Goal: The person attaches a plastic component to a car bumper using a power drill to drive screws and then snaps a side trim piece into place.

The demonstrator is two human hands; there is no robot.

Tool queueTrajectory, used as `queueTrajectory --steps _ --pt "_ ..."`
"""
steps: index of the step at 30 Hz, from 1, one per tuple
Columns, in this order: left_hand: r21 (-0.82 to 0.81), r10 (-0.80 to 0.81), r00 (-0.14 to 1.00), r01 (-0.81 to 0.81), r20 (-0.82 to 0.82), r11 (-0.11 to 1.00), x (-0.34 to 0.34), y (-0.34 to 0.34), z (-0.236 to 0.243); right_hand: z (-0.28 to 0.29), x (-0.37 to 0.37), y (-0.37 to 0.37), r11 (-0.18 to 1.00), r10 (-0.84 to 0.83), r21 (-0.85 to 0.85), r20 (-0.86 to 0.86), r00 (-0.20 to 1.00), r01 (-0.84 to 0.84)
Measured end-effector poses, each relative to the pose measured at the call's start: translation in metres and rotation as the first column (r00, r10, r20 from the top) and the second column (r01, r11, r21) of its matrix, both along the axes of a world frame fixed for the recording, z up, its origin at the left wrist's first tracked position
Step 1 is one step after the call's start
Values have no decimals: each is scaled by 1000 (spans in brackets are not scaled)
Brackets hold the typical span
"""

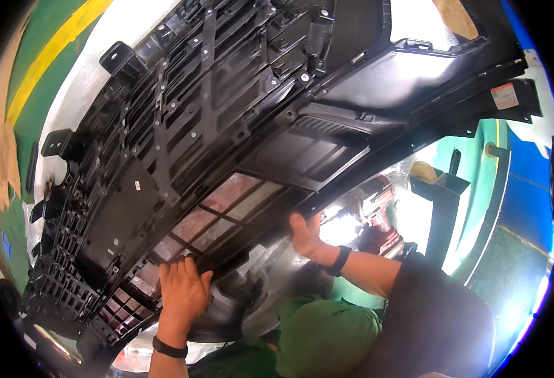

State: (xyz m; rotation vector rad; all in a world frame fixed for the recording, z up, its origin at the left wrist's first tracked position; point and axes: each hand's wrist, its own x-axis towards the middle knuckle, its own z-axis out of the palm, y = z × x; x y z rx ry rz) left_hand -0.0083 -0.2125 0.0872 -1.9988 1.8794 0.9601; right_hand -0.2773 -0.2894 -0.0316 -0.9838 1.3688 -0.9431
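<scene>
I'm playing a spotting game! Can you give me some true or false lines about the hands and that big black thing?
1. The left hand rests on the black grille. True.
2. The right hand is up in the air, touching nothing. False: it presses the grille's edge.
3. Both wrists wear dark bands. True.
4. The grille is bright red. False: it is black.
5. A yellow stripe runs across the green floor. True.

We see a large black plastic grille panel (226,126) filling most of the view, its ribbed back facing us. Our left hand (182,293) presses flat on its lower edge beside the mesh openings, and our right hand (305,234) grips the same edge further along. A red power tool (378,205) sits just beyond the right hand.
</scene>
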Motion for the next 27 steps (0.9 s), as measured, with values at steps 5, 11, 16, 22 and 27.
queueTrajectory --steps 5,11,16,22,27 --pt "-49 -47 999 49 27 998 1 5 -1 5 -1 -3 997 53 -49 -114 992 -59" --pt "0 -48 997 48 58 999 -2 11 -9 8 -1 -3 993 104 -35 -235 966 -116" --pt "-10 -94 993 95 70 995 -3 13 -12 19 -2 -9 992 118 74 -261 958 -102" --pt "-32 -119 990 122 80 992 0 14 -11 24 -1 -11 984 155 126 -224 962 -129" --pt "-67 -138 986 145 99 987 1 16 -10 27 -3 -16 954 248 233 -270 930 -187"
